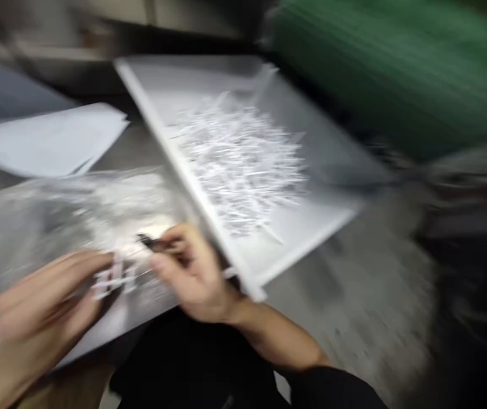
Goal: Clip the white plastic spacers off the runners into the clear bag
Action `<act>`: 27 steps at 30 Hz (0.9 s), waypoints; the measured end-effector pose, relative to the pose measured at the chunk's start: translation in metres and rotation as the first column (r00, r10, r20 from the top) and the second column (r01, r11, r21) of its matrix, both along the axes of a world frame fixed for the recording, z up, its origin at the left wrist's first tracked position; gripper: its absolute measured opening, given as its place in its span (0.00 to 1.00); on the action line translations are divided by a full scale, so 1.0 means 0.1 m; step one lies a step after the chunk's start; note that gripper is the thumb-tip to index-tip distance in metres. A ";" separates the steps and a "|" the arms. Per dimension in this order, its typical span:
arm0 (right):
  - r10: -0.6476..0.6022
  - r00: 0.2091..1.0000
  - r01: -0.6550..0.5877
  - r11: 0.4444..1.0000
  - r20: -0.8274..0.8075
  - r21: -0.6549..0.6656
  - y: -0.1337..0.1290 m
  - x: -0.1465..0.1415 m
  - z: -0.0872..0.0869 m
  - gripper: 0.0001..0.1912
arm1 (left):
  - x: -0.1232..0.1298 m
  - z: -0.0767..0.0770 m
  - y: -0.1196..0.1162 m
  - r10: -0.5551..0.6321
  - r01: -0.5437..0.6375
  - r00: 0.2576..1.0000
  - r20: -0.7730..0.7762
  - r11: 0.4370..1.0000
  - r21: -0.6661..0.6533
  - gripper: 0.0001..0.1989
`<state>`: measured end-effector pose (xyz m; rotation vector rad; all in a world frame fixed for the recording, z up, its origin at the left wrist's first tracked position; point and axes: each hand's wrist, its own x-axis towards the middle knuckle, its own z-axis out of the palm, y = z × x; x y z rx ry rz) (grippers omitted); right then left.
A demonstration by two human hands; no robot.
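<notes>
Edges crowd the right hand (194, 278): the raised near-left side of a white tray (184, 176) runs diagonally just beside it, and the tray's lower corner comes close to the wrist, though whether they touch cannot be told. That hand is closed narrowly, thumb and fingers pinching a small dark tool (146, 242), whose tip points left over the plastic-covered counter (64, 221). Left hand (56, 295) is also drawn in, its fingertips gripping one end of a small white piece (118, 276) with crossing bars, held in front of the tool near the counter's front edge. Between the two hands lies only a narrow gap, occupied by this piece; more open room spreads to the left and beyond, across the wrinkled clear plastic, as far as some flat white sheets (47, 142). Inside the tray, a loose heap of thin white pieces (243, 165) fills the middle, leaving bare margins along the right and far sides. Past the tray's right edge, grey floor (324, 318) shows.

Motion blur softens everything. The tool's shape is mostly hidden by the right fingers, and single pieces in the heap merge. A large green object (397, 74) is cut off at the top right; dark shapes along the right border cannot be made out.
</notes>
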<state>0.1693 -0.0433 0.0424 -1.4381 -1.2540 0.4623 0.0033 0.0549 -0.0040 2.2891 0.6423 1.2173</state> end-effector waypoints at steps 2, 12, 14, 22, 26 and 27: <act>0.144 0.983 -0.147 0.989 -0.114 -0.016 0.04 0.15 -0.06 0.14 | -0.29 0.13 -0.18 0.155 -0.149 0.981 -0.120 0.987 0.059 0.11; 0.284 0.903 -0.322 0.944 -0.322 -0.070 0.28 0.21 -0.39 0.06 | -0.23 0.15 -0.21 0.248 -0.242 0.956 -0.159 0.969 0.060 0.01; 0.275 0.894 -0.336 0.934 -0.352 -0.121 0.29 0.20 -0.38 0.04 | -0.24 0.14 -0.20 0.237 -0.223 0.961 -0.143 0.969 0.109 0.02; 0.262 0.908 -0.332 0.926 -0.328 -0.179 0.38 0.18 -0.30 0.04 | -0.25 0.06 -0.17 0.173 -0.144 0.961 -0.217 0.979 0.142 0.05; 0.275 0.900 -0.349 0.919 -0.339 -0.181 0.42 0.18 -0.29 0.05 | -0.26 0.06 -0.18 0.158 -0.132 0.964 -0.212 0.983 0.130 0.04; 0.271 0.901 -0.346 0.921 -0.338 -0.182 0.42 0.18 -0.29 0.05 | -0.26 0.06 -0.19 0.157 -0.134 0.963 -0.217 0.984 0.119 0.04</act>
